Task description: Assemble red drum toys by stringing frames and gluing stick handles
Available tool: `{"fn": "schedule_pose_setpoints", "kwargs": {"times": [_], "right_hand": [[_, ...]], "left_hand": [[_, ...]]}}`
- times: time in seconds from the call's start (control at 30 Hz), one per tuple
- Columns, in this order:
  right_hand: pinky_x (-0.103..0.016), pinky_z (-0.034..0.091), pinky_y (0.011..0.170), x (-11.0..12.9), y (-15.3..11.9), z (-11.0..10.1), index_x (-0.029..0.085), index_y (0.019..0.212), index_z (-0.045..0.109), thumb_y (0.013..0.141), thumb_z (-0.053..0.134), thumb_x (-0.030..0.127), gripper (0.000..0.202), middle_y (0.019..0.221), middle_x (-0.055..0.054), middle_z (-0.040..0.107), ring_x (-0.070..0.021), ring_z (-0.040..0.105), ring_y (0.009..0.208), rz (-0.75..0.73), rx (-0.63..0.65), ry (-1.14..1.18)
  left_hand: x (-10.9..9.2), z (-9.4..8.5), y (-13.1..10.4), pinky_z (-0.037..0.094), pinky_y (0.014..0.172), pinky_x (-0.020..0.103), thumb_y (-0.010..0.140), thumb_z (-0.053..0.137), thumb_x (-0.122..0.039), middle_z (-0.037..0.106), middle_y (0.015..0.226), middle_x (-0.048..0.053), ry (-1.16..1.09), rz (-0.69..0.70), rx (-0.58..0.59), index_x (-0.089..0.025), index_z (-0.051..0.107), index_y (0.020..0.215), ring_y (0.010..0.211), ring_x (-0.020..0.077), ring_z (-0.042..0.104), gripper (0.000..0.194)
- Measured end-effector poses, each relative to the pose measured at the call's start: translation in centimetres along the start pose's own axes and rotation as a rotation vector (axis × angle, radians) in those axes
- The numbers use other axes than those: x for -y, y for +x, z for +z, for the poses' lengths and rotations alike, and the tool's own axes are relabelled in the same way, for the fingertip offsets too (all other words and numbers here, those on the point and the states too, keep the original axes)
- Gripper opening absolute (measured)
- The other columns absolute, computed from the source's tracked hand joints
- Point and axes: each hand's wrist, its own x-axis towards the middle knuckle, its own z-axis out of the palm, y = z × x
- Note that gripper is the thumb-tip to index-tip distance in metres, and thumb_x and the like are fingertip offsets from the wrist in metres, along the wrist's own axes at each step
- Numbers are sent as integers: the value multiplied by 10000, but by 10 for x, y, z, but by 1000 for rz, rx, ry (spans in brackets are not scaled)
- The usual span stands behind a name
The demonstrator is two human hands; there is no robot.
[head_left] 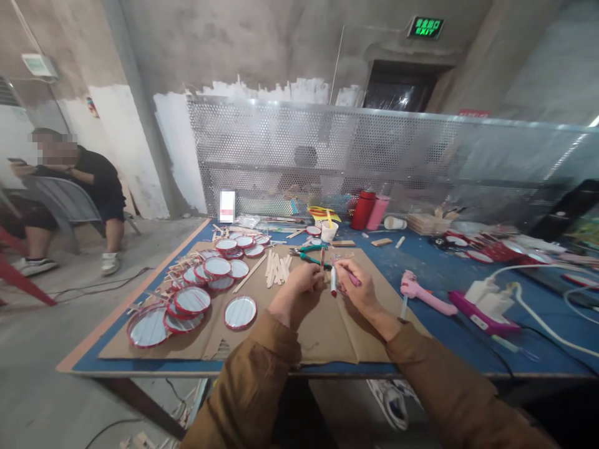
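- Your left hand [306,277] pinches a thin stick [322,257], roughly upright over the cardboard [327,330]
- Your right hand [360,288] has its fingers together on a pink pen [354,278]; 1 red-and-white pen [333,282] is at its fingertips, its hold unclear
- Green-handled pliers [309,256] lie just beyond your left hand
- Flat sticks [277,270] and red-rimmed discs [240,312] lie to its left
- A pink glue gun [428,294] lies right of your right hand

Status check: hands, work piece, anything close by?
Left hand: at a thin stick. Right hand: gripping a pink pen-like tool. Teal-handled pliers just beyond left hand.
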Motion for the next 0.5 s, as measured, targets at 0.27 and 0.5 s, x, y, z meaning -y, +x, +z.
{"fn": "schedule_pose_setpoints", "kwargs": {"times": [0.27,0.5], "right_hand": [[-248,470,637,-1,0,0,205,841,608,878,484,376,215,773,-26,642,-142,590,667,-44,-21,-16],[-243,461,573,-2,1,-1,211,840,620,864,501,391,217,715,-17,632,-145,575,632,62,-24,-9]], "left_hand": [[7,-4,10,270,437,208,833,405,-245,437,478,-32,61,-55,97,-185,493,699,416,86,392,172],[-3,-10,4,292,485,234,802,471,-241,464,522,-10,75,-47,76,-177,540,708,474,111,401,133]]}}
